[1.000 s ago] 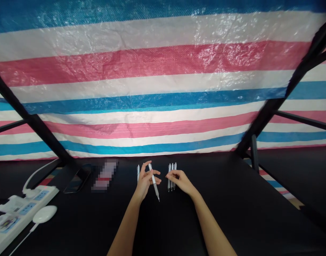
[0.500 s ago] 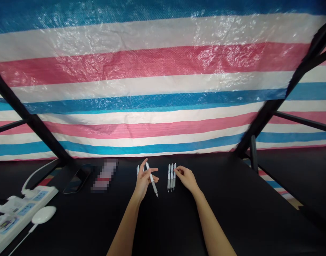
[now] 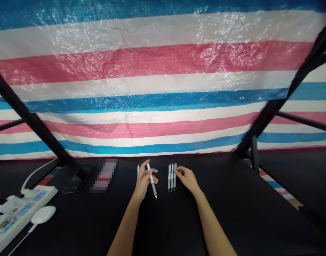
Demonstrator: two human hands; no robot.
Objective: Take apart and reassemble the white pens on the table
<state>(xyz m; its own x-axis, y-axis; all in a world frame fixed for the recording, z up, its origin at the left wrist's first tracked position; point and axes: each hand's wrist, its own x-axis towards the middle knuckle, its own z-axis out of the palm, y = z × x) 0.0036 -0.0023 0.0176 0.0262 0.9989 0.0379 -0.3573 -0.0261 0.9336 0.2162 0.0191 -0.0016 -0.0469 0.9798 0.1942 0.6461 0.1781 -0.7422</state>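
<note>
My left hand (image 3: 141, 185) grips a white pen with a grey grip section (image 3: 153, 188), slanted with its tip toward me, above the black table (image 3: 168, 224). Partly hidden behind that hand is another white pen (image 3: 137, 169). To the right, three similar pens lie side by side, tips toward me: a left one (image 3: 169, 177), a middle one (image 3: 172, 177) and a right one (image 3: 175, 177). The fingers of my right hand (image 3: 188, 178) are pinched at the upper part of the right pen.
On the left are a dark phone (image 3: 77, 179), a blurred-out pinkish item (image 3: 104, 176), a white power strip (image 3: 27, 209) with plugs, and a white round charger (image 3: 44, 215) on a cable. A striped plastic sheet (image 3: 152, 128) hangs behind, between black frame bars (image 3: 264, 122).
The pen in my left hand has turned slightly more upright in view, its tip moving a little toward me. My right hand stays at the right pen of the row.
</note>
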